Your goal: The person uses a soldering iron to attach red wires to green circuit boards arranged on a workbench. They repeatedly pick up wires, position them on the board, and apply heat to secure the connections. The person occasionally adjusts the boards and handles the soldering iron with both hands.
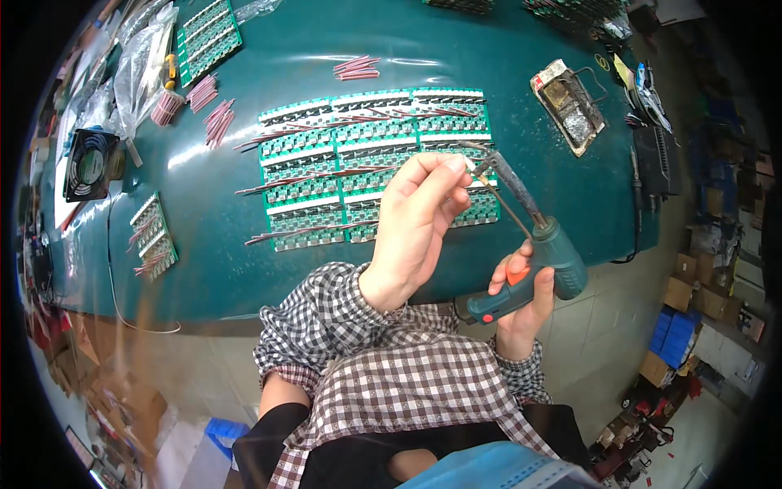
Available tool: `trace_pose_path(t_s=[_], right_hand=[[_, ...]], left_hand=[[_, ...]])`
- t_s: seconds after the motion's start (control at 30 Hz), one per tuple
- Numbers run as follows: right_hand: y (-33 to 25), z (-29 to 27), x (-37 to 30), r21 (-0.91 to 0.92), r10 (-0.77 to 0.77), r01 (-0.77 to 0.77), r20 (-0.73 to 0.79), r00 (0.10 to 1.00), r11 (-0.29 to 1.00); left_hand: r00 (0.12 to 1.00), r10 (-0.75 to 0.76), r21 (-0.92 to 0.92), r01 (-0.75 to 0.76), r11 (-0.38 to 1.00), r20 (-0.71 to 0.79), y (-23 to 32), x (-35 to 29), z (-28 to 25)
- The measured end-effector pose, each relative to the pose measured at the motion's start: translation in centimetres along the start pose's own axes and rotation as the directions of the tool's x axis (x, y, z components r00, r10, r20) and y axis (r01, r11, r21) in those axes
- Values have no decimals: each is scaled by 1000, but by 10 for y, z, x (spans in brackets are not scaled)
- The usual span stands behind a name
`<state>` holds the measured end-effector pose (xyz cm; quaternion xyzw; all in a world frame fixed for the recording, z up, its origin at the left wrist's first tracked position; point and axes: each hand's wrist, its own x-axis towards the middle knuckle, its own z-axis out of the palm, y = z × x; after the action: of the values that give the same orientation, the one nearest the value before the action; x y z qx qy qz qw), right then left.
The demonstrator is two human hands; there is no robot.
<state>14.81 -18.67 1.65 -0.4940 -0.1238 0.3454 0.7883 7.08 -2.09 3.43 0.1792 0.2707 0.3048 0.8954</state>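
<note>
At the near right, the right hand (pixel 524 316) grips a green soldering gun (pixel 560 259); by its tip, the left hand (pixel 414 210) pinches a small whitish piece (pixel 468 164). Beyond lie green circuit boards (pixel 303 216) with reddish wires (pixel 362 173), and, far right, a grimy metal holder (pixel 570 106).

No lettering or numbers can be read.

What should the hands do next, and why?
Probably ease the left hand back from the metal tip of the dark-green plastic pistol-shaped tool. That hand's pinched fingers are very close to the tip, and the right hand has the tool by its handle.
</note>
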Motion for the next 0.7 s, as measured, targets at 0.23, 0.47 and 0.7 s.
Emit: trace_pose_path(t_s=[0.23,0.47,0.7], right_hand=[[1,-2,0,3,29,-29,-11,1000,1000],[0,7,0,-2,77,-77,-17,997,997],[3,8,0,22,101,-100,-35,994,995]], left_hand=[[1000,11,-12,-11,1000,12,-5,3,-4],[1000,-17,-56,17,998,-2,-7,1,-9],[1000,-7,-108,7,994,-3,-8,2,-9]])
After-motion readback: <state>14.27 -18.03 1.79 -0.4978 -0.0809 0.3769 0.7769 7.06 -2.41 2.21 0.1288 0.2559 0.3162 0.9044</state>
